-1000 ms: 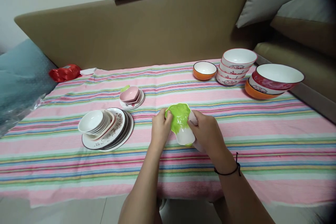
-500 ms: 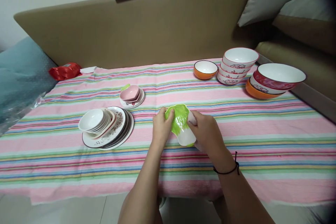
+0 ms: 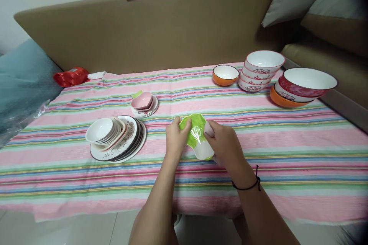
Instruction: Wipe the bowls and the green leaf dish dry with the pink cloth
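A glossy green-and-white dish shaped like a leafy cabbage [image 3: 198, 136] is held above the striped cloth in front of me. My left hand [image 3: 176, 138] grips its left rim, thumb over the inside. At the opposite rim, my right hand [image 3: 225, 141] is closed around a pale wad that looks like cloth [image 3: 209, 129], pressed against the dish. Most of the wad is hidden by the fingers. A black cord bracelet circles my right wrist.
Left lie stacked plates [image 3: 135, 153] topped with small white bowls [image 3: 99, 131]. Behind them, pink bowls [image 3: 142, 100] rest on small plates. At the right stand an orange bowl [image 3: 225, 80], stacked white bowls [image 3: 254, 80] and larger bowls [image 3: 304, 88]. A red package [image 3: 71, 77] lies at back left.
Both hands and the dish have stayed almost in place. The pale wad at my right thumb has shifted slightly. The view has tilted a little.
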A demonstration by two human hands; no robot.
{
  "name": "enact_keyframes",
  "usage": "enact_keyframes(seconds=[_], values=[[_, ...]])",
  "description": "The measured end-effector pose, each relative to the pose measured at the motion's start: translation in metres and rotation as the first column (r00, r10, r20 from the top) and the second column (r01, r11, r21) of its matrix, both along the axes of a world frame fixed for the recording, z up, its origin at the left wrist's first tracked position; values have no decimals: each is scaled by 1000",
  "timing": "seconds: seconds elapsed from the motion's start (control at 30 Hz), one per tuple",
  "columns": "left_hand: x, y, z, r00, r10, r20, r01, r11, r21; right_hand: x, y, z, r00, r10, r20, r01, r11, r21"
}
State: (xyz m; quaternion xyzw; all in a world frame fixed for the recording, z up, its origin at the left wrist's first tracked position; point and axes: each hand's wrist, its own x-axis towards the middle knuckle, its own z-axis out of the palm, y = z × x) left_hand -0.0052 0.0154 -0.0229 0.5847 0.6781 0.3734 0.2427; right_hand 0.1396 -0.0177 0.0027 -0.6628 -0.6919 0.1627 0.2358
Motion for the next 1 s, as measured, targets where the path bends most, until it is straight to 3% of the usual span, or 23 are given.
enact_keyframes(seconds=[0.4,0.67,1.0], values=[[-3,2,-11,973,-15,232,26,999,-43,0,0,-1,1000,11,-14,-11,1000,0],[0,-4,2,999,54,-6,-54,999,5,-1,-1,-1,999,32,-30,-32,999,3],[-3,-3,1,991,107,-85,-106,994,18,-6,-2,-1,996,85,-36,-85,996,-12]])
